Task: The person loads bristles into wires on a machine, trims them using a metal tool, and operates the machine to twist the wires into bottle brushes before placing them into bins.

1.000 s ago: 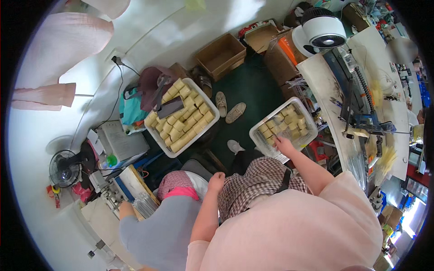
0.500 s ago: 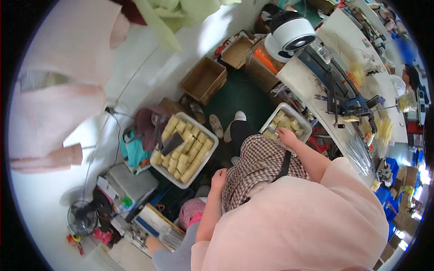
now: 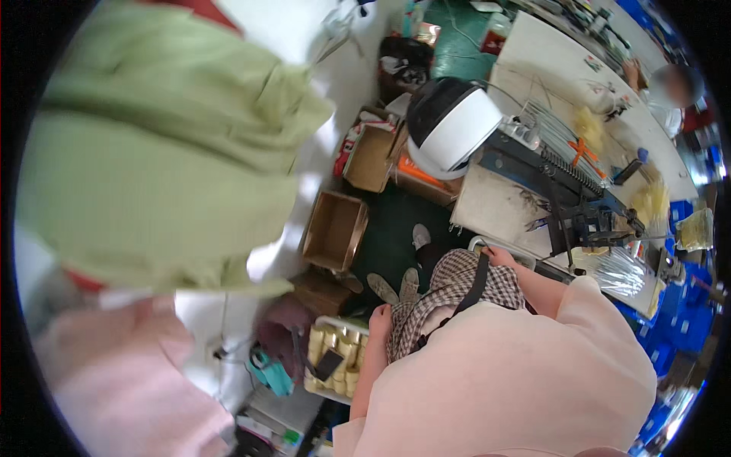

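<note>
My left hand [image 3: 381, 318] hangs beside the checked apron [image 3: 449, 283], fingers curled in with nothing visible in them. It is nearest to a white basket [image 3: 329, 394] of pale yellow rolls [image 3: 346, 346], with a dark flat piece [image 3: 328, 365] on top. My arm hides part of that basket. On the other side, my right hand [image 3: 500, 257] is low beside the worktable, at the rim of a second white basket [image 3: 476, 243]. Its fingers look bent, but whatever is in them is hidden. The apron and my arm cover most of this basket.
A worktable [image 3: 487, 199] with a clamp-like machine [image 3: 590, 217], a bundle of thin rods [image 3: 620, 270] and a white-and-black rounded appliance [image 3: 461, 126] runs along the right. Cardboard boxes [image 3: 335, 228] stand on the green floor. Green cloth [image 3: 175, 167] hangs at left; another person [image 3: 674, 91] is far right.
The view has shifted; the green cloth now fills the upper left. Both baskets show less, more covered by my body and arms. My right hand now sits closer to the worktable's edge in view.
</note>
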The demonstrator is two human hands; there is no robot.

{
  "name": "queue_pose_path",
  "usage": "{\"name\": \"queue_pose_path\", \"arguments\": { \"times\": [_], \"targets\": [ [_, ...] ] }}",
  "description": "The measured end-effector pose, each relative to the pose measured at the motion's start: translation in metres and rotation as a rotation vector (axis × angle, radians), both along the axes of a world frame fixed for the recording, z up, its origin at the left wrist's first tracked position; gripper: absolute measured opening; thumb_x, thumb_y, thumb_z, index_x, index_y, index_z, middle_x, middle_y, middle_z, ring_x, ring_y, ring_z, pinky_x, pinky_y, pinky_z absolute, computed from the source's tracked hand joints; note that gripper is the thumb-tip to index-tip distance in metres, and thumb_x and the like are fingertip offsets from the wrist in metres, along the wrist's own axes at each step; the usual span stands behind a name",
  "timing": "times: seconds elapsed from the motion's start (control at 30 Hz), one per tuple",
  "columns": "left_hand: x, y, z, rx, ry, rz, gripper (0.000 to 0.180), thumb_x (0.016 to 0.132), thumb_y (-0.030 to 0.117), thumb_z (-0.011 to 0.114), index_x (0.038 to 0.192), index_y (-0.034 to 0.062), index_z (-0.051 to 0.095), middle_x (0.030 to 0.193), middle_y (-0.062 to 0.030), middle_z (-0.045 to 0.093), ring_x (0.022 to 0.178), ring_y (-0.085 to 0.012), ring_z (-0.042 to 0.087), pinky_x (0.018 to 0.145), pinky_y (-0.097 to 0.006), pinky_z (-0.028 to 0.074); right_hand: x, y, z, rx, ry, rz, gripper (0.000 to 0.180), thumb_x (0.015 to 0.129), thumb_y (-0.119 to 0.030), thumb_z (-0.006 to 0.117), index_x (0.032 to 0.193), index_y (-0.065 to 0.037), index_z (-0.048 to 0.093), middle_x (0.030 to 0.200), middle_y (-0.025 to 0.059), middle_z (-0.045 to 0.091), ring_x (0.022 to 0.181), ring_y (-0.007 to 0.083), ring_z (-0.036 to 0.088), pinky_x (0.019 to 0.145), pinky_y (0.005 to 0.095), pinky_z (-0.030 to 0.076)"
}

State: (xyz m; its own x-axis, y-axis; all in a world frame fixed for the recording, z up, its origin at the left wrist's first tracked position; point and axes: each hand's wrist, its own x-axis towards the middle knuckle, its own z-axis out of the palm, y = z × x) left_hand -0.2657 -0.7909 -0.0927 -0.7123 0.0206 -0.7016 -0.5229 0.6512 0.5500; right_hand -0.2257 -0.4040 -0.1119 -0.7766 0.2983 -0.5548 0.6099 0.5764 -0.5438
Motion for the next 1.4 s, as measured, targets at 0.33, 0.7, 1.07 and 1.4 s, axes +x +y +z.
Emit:
{"name": "queue_pose_path", "arguments": {
  "times": [0.33, 0.7, 1.07, 1.4],
  "targets": [
    [-0.174, 0.146, 0.041, 0.047, -0.06, -0.673, 0.042, 0.087, 0.036, 0.044, 0.105, 0.0012, 0.058, 0.104, -0.02, 0.059, 0.102, -0.0333, 0.054, 0.085, -0.037, 0.042, 0.045, 0.015, -0.004, -0.137, -0.242, -0.454, 0.03, 0.086, -0.031, 0.046, 0.102, -0.008, 0.058, 0.082, 0.0127, 0.062, 0.072, 0.0235, 0.061, 0.067, 0.0348, 0.048],
    [-0.212, 0.272, 0.014, 0.326, -0.205, -1.454, 0.043, 0.088, 0.038, 0.048, 0.111, 0.0016, 0.055, 0.109, -0.0126, 0.059, 0.105, -0.0203, 0.053, 0.09, -0.029, 0.039, 0.048, -0.037, -0.015, -0.299, 0.155, -1.848, 0.032, 0.09, -0.034, 0.045, 0.104, -0.007, 0.052, 0.074, 0.0068, 0.06, 0.062, 0.0158, 0.056, 0.051, 0.0336, 0.043],
    [-0.19, 0.33, 0.002, -0.049, -0.759, -1.002, 0.041, 0.087, 0.042, 0.045, 0.114, 0.0111, 0.05, 0.1, -0.0042, 0.054, 0.081, -0.0167, 0.05, 0.067, -0.032, 0.041, -0.077, -0.061, -0.041, -0.401, 0.369, -2.324, 0.019, 0.09, -0.033, 0.04, 0.098, -0.019, 0.051, 0.073, 0.0016, 0.052, 0.063, 0.0168, 0.049, 0.052, 0.0394, 0.04],
    [-0.189, 0.339, 0.017, -0.205, -0.709, -1.202, 0.05, 0.088, 0.043, 0.044, 0.119, 0.0057, 0.048, 0.114, -0.0102, 0.055, 0.111, -0.0274, 0.048, 0.092, -0.039, 0.039, -0.035, -0.03, 0.003, -0.814, 0.341, -2.201, 0.026, 0.086, -0.034, 0.044, 0.105, -0.017, 0.051, 0.092, 0.0021, 0.054, 0.086, 0.0204, 0.051, 0.071, 0.0452, 0.045]
  ]
}}
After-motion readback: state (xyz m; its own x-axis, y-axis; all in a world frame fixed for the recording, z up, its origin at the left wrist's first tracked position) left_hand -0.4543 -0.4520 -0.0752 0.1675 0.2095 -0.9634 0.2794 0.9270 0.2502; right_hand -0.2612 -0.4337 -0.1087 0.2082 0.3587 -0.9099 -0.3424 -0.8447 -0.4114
